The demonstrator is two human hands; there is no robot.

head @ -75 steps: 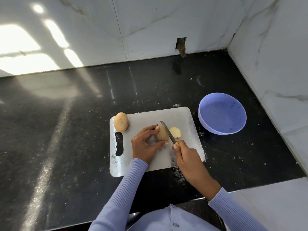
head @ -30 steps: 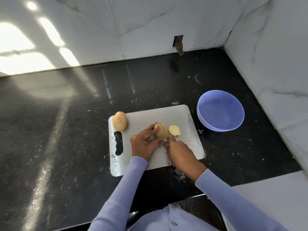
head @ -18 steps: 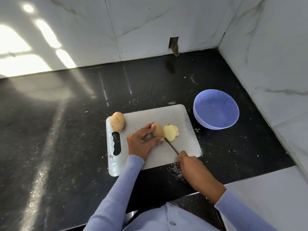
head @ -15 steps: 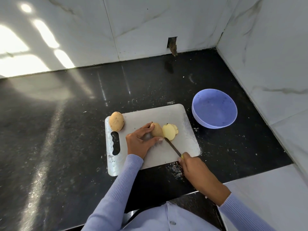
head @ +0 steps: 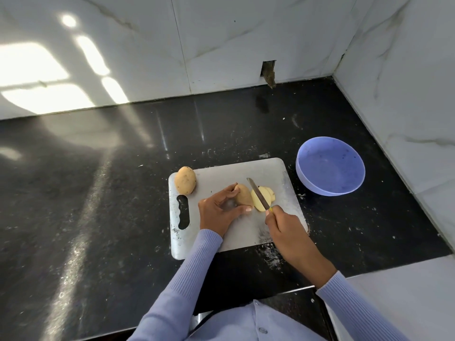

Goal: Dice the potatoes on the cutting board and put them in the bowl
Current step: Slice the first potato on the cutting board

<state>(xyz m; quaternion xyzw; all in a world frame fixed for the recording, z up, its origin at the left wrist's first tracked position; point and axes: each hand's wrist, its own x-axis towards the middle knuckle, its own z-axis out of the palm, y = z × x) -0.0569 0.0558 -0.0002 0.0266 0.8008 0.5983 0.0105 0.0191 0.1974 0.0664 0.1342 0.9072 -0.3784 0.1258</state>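
On the grey cutting board [head: 268, 172] my left hand [head: 218, 212] holds a partly cut potato [head: 243, 195] between fingers and thumb. My right hand [head: 286, 228] grips the yellow handle of a knife [head: 258, 193]. Its blade lies just right of the held potato, over two cut slices [head: 264, 198] that lean together on the board. A whole potato [head: 185, 180] rests at the board's far left corner. The light purple bowl [head: 330, 166] stands on the counter to the right of the board with nothing in it.
The black counter [head: 98, 193] carries white specks and crumbs around the board. White marble walls close off the back and right side. A white ledge [head: 406, 279] lies at the near right. The board's handle slot [head: 183, 211] is on its left side.
A second slice has come off the held potato and leans on the first. My right hand drew the knife back toward me, then brought the blade forward beside the potato again.
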